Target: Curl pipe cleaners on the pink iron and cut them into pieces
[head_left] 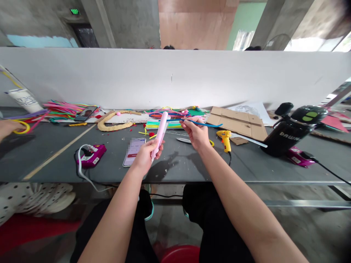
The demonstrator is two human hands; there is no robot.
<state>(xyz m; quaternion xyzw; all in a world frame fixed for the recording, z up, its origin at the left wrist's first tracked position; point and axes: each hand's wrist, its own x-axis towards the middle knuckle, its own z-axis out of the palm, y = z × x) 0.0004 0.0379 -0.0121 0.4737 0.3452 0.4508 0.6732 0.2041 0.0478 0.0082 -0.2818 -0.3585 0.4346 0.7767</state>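
Note:
My left hand (pixel 146 151) is closed round the lower end of a slim pink tool (pixel 161 132), which points up and away over the grey table (pixel 192 164). My right hand (pixel 195 132) pinches a blue pipe cleaner (pixel 204 123) that runs from the pink tool's tip out to the right. Both hands hover above the table's near half. A phone (pixel 133 151) lies flat just left of my left hand.
A yellow glue gun (pixel 225 140), scissors (pixel 183 140) and a ruler lie right of my hands. Cardboard (pixel 237 121), a black jug (pixel 294 130), two magenta power strips (pixel 91 156), heaps of coloured pipe cleaners (pixel 64 108) and a white partition (pixel 175 76) surround them. Another person's hand (pixel 9 128) shows at far left.

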